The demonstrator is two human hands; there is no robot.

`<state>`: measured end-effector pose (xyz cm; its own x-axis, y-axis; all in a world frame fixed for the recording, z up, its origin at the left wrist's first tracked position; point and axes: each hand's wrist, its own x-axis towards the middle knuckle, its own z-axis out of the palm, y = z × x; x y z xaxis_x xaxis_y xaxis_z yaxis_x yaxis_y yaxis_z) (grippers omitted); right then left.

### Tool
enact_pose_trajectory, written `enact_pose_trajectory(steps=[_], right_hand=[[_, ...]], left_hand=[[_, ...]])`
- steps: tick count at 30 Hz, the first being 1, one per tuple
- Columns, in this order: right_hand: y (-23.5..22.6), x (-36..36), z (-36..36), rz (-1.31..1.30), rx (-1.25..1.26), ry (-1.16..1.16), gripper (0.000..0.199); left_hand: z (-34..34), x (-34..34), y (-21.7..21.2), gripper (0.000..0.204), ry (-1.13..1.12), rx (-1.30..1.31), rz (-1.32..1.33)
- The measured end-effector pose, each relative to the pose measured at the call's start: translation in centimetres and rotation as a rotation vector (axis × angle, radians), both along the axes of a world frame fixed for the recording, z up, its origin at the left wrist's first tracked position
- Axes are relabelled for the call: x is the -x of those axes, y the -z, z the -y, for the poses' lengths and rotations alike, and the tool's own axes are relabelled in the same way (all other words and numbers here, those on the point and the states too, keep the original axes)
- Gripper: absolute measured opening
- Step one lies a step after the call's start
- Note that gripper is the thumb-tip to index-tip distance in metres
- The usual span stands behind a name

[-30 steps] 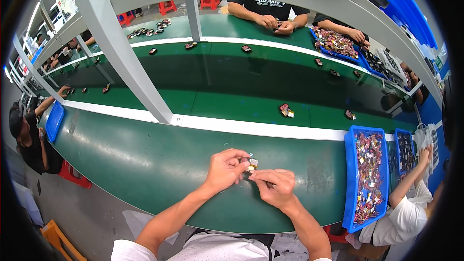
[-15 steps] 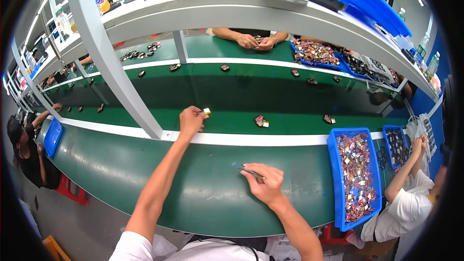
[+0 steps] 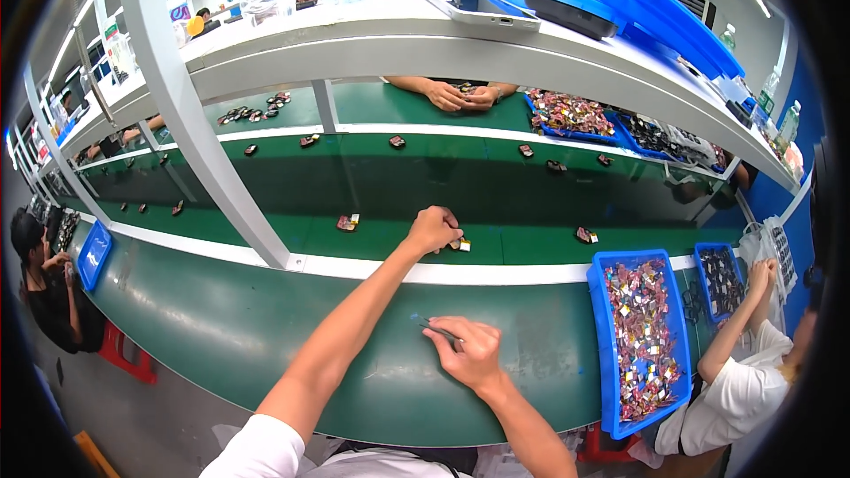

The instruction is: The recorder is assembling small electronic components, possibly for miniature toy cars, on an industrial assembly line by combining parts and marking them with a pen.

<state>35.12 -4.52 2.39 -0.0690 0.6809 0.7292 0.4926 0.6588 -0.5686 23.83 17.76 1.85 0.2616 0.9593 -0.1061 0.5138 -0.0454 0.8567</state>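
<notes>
My left hand (image 3: 433,230) reaches over the white rail onto the green belt. Its fingers are closed at a small dark red part with a white and yellow tab (image 3: 464,245); they partly hide it. Left of that hand, a similar part (image 3: 348,222) lies loose, and another (image 3: 586,235) rests farther right. My right hand (image 3: 469,351) is above the near green tabletop (image 3: 372,398), closed around a pair of dark tweezers (image 3: 440,329) whose tips point left.
A blue bin (image 3: 607,363) full of small red parts stands right of my right hand. Beyond it is a smaller bin of black parts (image 3: 722,279). A white rail (image 3: 513,273) divides table and belt; a grey post (image 3: 208,142) rises at left beneath an overhead shelf (image 3: 354,57).
My left hand has left one part on the belt and moved right to another. My right hand still holds the tweezers, slightly lower and left in view. The whole view has shifted a little.
</notes>
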Motion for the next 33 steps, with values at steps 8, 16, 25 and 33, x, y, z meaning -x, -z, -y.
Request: enact_pose_trajectory(steps=[8, 16, 25, 33], right_hand=[[-0.4, -0.2, 0.6, 0.025, 0.030, 0.006, 0.017], [0.4, -0.3, 0.6, -0.069, 0.076, -0.008, 0.016], [1.7, -0.3, 0.4, -0.698, 0.650, -0.204, 0.013], [1.0, -1.0, 0.7, -0.604, 0.614, -0.121, 0.013]], left_hand=[[2.2, 1.6, 0.8, 0.016, -0.088, -0.200, 0.009], [13.9, 6.1, -0.8, 0.017, -0.157, 0.038, 0.288], [19.2, 7.4, 0.4, 0.015, -0.159, 0.118, 0.503], [20.1, 6.2, 1.2, 0.016, -0.120, 0.083, 0.620]])
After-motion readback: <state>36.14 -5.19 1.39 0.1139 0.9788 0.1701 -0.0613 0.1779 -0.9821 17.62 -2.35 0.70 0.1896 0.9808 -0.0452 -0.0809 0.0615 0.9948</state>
